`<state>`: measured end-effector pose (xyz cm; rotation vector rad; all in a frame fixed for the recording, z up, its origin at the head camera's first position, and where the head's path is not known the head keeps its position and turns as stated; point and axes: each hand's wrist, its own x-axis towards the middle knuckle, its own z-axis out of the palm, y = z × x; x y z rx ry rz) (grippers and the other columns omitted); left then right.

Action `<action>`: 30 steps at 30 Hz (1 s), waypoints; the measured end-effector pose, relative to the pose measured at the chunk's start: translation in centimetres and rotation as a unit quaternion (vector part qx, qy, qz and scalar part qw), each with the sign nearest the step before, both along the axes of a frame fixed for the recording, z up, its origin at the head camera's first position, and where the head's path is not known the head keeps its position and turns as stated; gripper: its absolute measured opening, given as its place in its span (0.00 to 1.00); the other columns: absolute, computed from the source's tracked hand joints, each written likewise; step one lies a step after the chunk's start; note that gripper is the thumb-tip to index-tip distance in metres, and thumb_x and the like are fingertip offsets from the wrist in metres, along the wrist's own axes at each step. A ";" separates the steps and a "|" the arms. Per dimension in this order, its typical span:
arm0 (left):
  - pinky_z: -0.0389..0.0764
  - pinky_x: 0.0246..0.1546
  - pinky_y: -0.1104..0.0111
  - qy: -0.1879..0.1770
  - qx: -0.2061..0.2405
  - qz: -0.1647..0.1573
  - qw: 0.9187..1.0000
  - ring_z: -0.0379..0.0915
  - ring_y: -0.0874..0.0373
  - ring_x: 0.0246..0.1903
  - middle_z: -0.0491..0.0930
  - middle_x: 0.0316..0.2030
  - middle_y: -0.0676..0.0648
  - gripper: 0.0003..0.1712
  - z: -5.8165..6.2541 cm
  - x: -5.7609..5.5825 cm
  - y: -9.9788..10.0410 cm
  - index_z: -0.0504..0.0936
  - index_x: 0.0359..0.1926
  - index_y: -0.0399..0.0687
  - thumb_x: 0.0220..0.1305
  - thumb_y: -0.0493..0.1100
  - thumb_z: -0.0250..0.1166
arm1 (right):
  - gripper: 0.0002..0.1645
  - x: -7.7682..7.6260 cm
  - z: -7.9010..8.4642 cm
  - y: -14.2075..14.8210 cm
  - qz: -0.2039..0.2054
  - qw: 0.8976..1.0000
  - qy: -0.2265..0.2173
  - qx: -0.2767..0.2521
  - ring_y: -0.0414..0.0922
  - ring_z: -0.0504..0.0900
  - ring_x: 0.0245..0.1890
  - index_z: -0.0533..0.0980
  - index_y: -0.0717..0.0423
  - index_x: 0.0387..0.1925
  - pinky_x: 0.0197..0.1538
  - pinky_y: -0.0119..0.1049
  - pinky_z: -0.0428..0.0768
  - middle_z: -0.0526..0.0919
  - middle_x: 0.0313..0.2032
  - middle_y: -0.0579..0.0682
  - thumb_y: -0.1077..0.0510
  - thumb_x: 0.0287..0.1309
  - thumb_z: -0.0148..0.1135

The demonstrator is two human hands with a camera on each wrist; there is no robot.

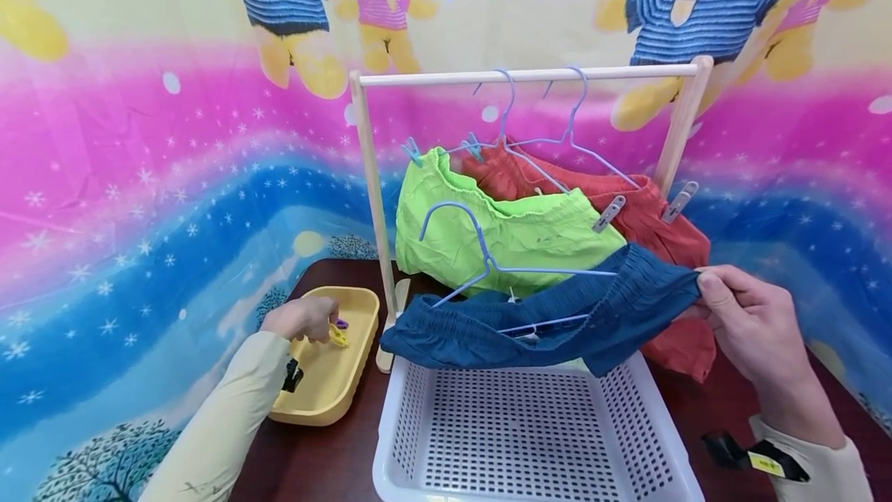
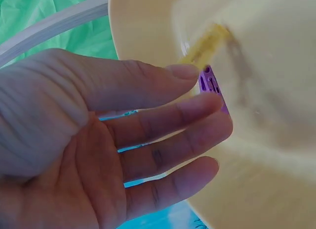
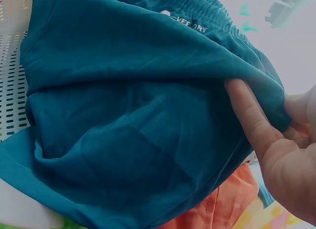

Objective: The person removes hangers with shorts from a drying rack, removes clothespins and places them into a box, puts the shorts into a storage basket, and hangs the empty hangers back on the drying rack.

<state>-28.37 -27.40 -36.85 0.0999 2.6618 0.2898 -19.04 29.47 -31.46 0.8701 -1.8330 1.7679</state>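
Observation:
My left hand (image 1: 303, 319) is down in the yellow tray (image 1: 322, 397) and pinches a yellow clothespin (image 1: 338, 335) between thumb and forefinger. A purple clothespin (image 2: 212, 83) lies in the tray right beside those fingertips. My right hand (image 1: 750, 324) grips the right end of a pair of dark blue shorts (image 1: 446, 339), thumb on the outside. The shorts spread sideways over the back of a white basket (image 1: 516, 440), their waistband upward. A blue hanger (image 1: 488, 258) sits partly inside the waistband, hook upward and off the rail.
Behind, a wooden rack (image 1: 530, 76) holds lime green shorts (image 1: 502, 231) and red shorts (image 1: 679, 235) on blue hangers. Grey clothespins (image 1: 609, 214) and light blue clothespins (image 1: 413, 151) grip their waistbands. A patterned cloth (image 1: 174, 177) rises behind the dark table (image 1: 355, 448).

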 end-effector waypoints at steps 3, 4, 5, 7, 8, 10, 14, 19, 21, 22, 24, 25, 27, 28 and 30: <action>0.65 0.23 0.68 0.016 -0.016 -0.013 1.000 0.62 0.59 0.26 0.76 0.36 0.49 0.13 0.1 0.0 0.0 0.76 0.43 0.45 0.59 0.40 0.69 | 0.15 0.0 0.0 0.0 -0.015 1.000 0.000 0.007 0.37 0.87 0.38 0.72 0.80 0.50 0.44 0.24 0.82 0.84 0.40 0.49 0.76 0.68 0.43; 0.66 0.25 0.67 0.023 -0.023 -0.019 0.999 0.63 0.58 0.28 0.76 0.36 0.49 0.14 0.2 0.0 0.0 0.77 0.43 0.45 0.59 0.43 0.70 | 0.15 0.0 0.0 0.0 -0.020 1.000 -0.001 0.009 0.36 0.87 0.38 0.73 0.79 0.50 0.44 0.23 0.81 0.84 0.40 0.49 0.76 0.68 0.43; 0.68 0.27 0.66 0.031 -0.030 -0.025 0.999 0.65 0.57 0.29 0.76 0.37 0.50 0.15 0.3 0.0 0.0 0.77 0.43 0.46 0.59 0.46 0.70 | 0.16 0.0 0.0 0.1 -0.014 1.000 -0.001 0.005 0.37 0.87 0.39 0.74 0.78 0.50 0.44 0.24 0.82 0.83 0.40 0.49 0.76 0.68 0.43; 0.70 0.31 0.64 0.046 -0.034 -0.032 0.998 0.68 0.56 0.32 0.77 0.37 0.49 0.18 0.7 0.1 0.1 0.78 0.43 0.46 0.60 0.52 0.70 | 0.16 0.0 -0.1 0.1 -0.019 1.000 0.001 0.008 0.36 0.86 0.39 0.75 0.75 0.50 0.44 0.23 0.81 0.83 0.40 0.49 0.77 0.68 0.43; 0.71 0.33 0.64 0.055 -0.031 -0.037 0.997 0.69 0.56 0.34 0.77 0.38 0.50 0.18 1.0 0.1 0.2 0.78 0.44 0.47 0.61 0.53 0.68 | 0.17 -0.1 -0.1 0.2 -0.015 1.000 0.004 0.007 0.36 0.86 0.39 0.75 0.75 0.50 0.44 0.23 0.81 0.83 0.40 0.49 0.77 0.67 0.42; 0.72 0.33 0.64 0.068 -0.017 -0.041 0.997 0.71 0.57 0.34 0.78 0.37 0.49 0.16 1.7 0.2 0.5 0.77 0.43 0.47 0.65 0.54 0.65 | 0.18 -0.2 -0.2 0.2 0.005 1.000 0.011 -0.002 0.37 0.86 0.41 0.75 0.75 0.50 0.45 0.24 0.82 0.83 0.41 0.50 0.78 0.67 0.41; 0.73 0.32 0.64 0.091 0.014 -0.055 0.994 0.73 0.57 0.32 0.79 0.35 0.49 0.14 3.2 0.6 1.1 0.77 0.44 0.47 0.69 0.53 0.60 | 0.19 -0.3 -0.3 0.3 0.039 0.999 0.022 -0.019 0.39 0.87 0.42 0.73 0.78 0.52 0.45 0.26 0.82 0.83 0.42 0.52 0.80 0.66 0.39; 0.77 0.38 0.61 0.138 0.051 -0.079 0.986 0.77 0.57 0.35 0.82 0.40 0.47 0.16 4.9 1.9 1.8 0.78 0.46 0.46 0.71 0.53 0.58 | 0.19 -0.2 -0.2 0.2 0.033 0.999 0.017 -0.021 0.38 0.87 0.42 0.74 0.77 0.51 0.45 0.25 0.82 0.83 0.42 0.51 0.79 0.67 0.40; 0.79 0.41 0.59 0.154 0.073 -0.086 0.982 0.78 0.57 0.37 0.83 0.43 0.45 0.17 5.6 2.6 2.1 0.78 0.47 0.45 0.71 0.53 0.57 | 0.18 -0.2 -0.2 0.2 0.029 0.999 0.015 -0.021 0.38 0.87 0.41 0.74 0.76 0.51 0.44 0.25 0.82 0.83 0.42 0.51 0.79 0.67 0.40; 0.79 0.43 0.58 0.162 0.084 -0.088 0.979 0.79 0.58 0.37 0.83 0.44 0.44 0.18 5.9 3.0 2.3 0.78 0.48 0.45 0.72 0.54 0.56 | 0.18 -0.2 -0.2 0.2 0.029 0.999 0.016 -0.022 0.38 0.87 0.41 0.74 0.76 0.51 0.44 0.25 0.82 0.83 0.42 0.51 0.79 0.67 0.40; 0.80 0.44 0.57 0.167 0.107 -0.086 0.976 0.80 0.59 0.34 0.83 0.46 0.43 0.19 6.4 3.8 2.8 0.78 0.50 0.45 0.73 0.54 0.56 | 0.19 -0.2 -0.2 0.2 0.034 0.999 0.018 -0.023 0.38 0.87 0.42 0.74 0.77 0.52 0.45 0.26 0.82 0.83 0.42 0.52 0.79 0.67 0.39; 0.80 0.43 0.58 0.167 0.117 -0.083 0.975 0.80 0.60 0.33 0.82 0.47 0.44 0.19 6.7 4.2 3.1 0.78 0.50 0.45 0.73 0.55 0.55 | 0.19 -0.2 -0.3 0.2 0.040 0.999 0.020 -0.025 0.39 0.87 0.42 0.73 0.77 0.52 0.45 0.26 0.82 0.83 0.42 0.52 0.80 0.67 0.39; 0.80 0.43 0.59 0.177 0.133 -0.083 0.972 0.80 0.63 0.32 0.82 0.47 0.45 0.19 7.1 5.0 3.6 0.77 0.50 0.47 0.72 0.56 0.55 | 0.19 -0.3 -0.3 0.2 0.046 0.998 0.022 -0.027 0.39 0.86 0.43 0.73 0.78 0.53 0.45 0.26 0.82 0.83 0.43 0.52 0.80 0.67 0.38; 0.80 0.42 0.61 0.179 0.144 -0.082 0.970 0.80 0.64 0.30 0.82 0.47 0.46 0.18 7.2 5.3 3.8 0.78 0.50 0.48 0.72 0.56 0.56 | 0.19 -0.3 -0.3 0.2 0.047 0.998 0.022 -0.027 0.39 0.86 0.43 0.73 0.78 0.53 0.45 0.26 0.82 0.83 0.43 0.52 0.80 0.67 0.38; 0.80 0.40 0.62 0.188 0.162 -0.082 0.965 0.79 0.64 0.30 0.82 0.47 0.47 0.17 7.4 6.0 4.3 0.78 0.49 0.50 0.72 0.55 0.56 | 0.19 -0.2 -0.2 0.2 0.046 0.998 0.022 -0.028 0.39 0.86 0.43 0.72 0.79 0.52 0.45 0.26 0.82 0.82 0.43 0.53 0.79 0.67 0.38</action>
